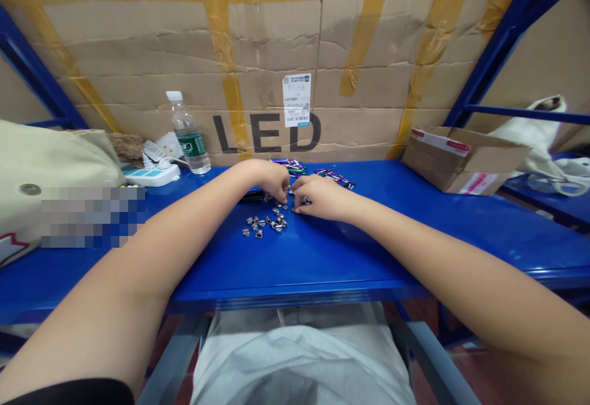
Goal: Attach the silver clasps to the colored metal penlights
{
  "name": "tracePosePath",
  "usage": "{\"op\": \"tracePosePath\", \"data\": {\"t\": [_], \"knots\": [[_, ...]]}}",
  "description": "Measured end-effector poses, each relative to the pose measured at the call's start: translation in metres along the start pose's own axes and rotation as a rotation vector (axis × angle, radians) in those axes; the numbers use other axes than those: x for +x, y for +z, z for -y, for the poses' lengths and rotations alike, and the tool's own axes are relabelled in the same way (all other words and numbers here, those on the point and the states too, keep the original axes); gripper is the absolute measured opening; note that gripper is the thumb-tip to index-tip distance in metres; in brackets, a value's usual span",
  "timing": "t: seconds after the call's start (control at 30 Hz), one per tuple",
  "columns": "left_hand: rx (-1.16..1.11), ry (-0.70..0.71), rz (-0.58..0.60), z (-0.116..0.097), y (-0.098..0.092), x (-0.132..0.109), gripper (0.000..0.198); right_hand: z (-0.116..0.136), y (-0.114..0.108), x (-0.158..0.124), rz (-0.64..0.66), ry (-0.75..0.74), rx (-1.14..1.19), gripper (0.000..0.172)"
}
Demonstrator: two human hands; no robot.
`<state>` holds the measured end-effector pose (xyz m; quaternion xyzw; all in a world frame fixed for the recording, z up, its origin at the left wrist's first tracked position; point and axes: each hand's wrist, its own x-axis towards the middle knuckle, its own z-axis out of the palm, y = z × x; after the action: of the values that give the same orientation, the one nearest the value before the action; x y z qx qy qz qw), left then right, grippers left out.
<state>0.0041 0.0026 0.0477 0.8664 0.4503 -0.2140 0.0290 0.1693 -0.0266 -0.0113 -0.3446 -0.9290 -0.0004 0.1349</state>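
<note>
Small silvery metal pieces lie scattered on the blue tabletop; they look like little clips or end caps, too small to name surely. My left hand reaches down at their far edge, its fingertips drawn together; whatever is between them is hidden. Just to its right, my right hand hovers low with curved fingers spread apart, the tips close to a few more pieces. Shiny multicoloured carabiner-like items form a pile behind my hands, with another pile to the right. Dark items are partly covered by my left wrist.
A water bottle and a white power strip stand at the back left, near a cream bag. An open cardboard box sits at right. A large taped carton walls off the back; blue rack posts flank the table.
</note>
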Motion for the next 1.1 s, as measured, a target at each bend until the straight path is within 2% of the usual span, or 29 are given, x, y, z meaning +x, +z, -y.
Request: {"op": "tracePosePath", "data": {"t": [0.3, 0.5, 0.7, 0.93, 1.1], "knots": [[-0.023, 0.006, -0.116, 0.007, 0.004, 0.006, 0.028, -0.003, 0.001, 0.0, -0.016, -0.021, 0.017, 0.011], [-0.006, -0.03, -0.186, 0.002, 0.005, 0.009, 0.025, -0.003, -0.001, 0.0, -0.007, -0.018, 0.0, 0.012], [-0.029, -0.057, -0.123, -0.002, -0.001, 0.001, 0.03, -0.002, -0.005, -0.001, 0.003, 0.002, -0.002, 0.014], [-0.076, 0.063, 0.066, 0.002, -0.01, -0.01, 0.028, 0.001, -0.013, -0.003, -0.002, 0.044, 0.003, 0.011], [-0.06, 0.037, 0.094, 0.004, -0.006, -0.006, 0.028, 0.001, -0.013, -0.003, -0.001, 0.047, 0.006, 0.01]]}}
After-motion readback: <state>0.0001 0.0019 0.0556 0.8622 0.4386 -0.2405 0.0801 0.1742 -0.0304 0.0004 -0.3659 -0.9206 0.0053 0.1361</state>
